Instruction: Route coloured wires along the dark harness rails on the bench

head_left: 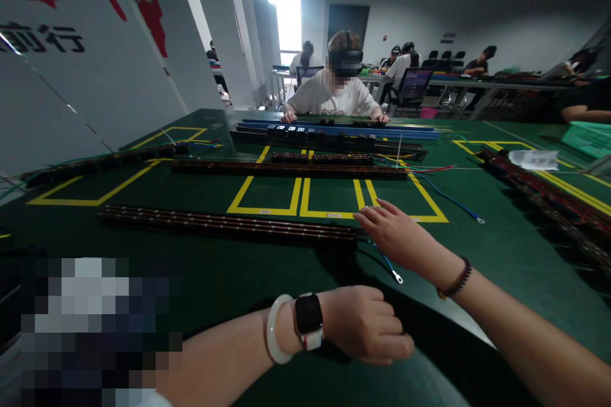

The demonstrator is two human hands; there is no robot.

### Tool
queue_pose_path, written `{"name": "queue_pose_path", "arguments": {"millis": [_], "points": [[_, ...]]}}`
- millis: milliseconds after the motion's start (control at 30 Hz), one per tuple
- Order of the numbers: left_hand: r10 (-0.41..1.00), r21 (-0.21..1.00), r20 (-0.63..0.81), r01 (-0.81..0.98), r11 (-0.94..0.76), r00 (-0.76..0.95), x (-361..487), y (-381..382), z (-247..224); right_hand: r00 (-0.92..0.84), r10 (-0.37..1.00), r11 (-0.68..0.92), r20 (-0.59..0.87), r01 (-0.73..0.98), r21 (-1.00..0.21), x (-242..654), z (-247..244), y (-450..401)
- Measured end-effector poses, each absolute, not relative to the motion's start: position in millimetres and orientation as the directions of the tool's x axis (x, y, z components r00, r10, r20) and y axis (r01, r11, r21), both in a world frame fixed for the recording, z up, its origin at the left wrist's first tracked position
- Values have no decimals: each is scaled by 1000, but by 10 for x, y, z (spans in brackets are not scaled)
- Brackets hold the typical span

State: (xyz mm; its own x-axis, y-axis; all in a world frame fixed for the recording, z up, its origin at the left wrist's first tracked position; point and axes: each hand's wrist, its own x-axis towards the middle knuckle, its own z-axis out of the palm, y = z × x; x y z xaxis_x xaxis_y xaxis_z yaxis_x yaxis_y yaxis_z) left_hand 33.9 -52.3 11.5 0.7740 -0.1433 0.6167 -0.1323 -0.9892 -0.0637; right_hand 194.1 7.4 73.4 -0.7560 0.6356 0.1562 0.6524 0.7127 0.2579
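Note:
My left hand (pixel 370 324), with a watch and a pale bangle at the wrist, is curled into a loose fist above the front of the green table. Nothing sticks out of it. My right hand (pixel 396 232), a dark beaded bracelet on its wrist, reaches over the right end of a long dark strip assembly (pixel 229 224) with reddish-brown bars. Its fingers are stretched out; whether they touch the strip I cannot tell. From under this hand a blue cable (pixel 384 257) with a metal ring lug (pixel 398 277) runs out onto the table.
Another long strip (pixel 286 168) with coloured wires lies farther back, amid yellow tape outlines (pixel 265 211). Dark assemblies line the left (pixel 105 160) and right (pixel 548 203) sides. Across the table a person (pixel 334 95) sits behind blue rails (pixel 344 130). A green bin (pixel 589 138) stands far right.

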Motion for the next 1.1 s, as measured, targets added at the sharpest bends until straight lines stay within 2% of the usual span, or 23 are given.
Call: {"name": "queue_pose_path", "arguments": {"millis": [100,233,333,600,733,833,967,1033,1100], "points": [[-85,-23,579,-88,-996,811,321,-497,91,-743,650,712,162,669,212,2051,597,44],[-22,36,573,-52,-998,819,305,-482,103,-682,716,679,150,730,77,2182,415,139],[-13,59,550,-55,-997,835,302,-482,125,-683,720,690,121,723,-21,2275,302,192],[10,98,551,-53,-994,834,303,-478,134,-594,782,623,189,744,-241,2299,92,76],[24,112,535,-43,-993,844,299,-468,114,-583,786,618,207,755,-220,2284,124,71],[29,123,511,-40,-992,859,294,-467,99,-579,795,602,179,791,-113,2288,237,75],[51,159,470,-27,-987,881,294,-476,87,-516,856,515,37,856,26,2297,407,78],[89,216,457,-13,-976,885,293,-480,98,-460,886,461,-66,887,12,2295,462,89],[187,347,428,30,-937,884,290,-484,133,-395,899,388,-187,919,-76,2293,493,108]]}}
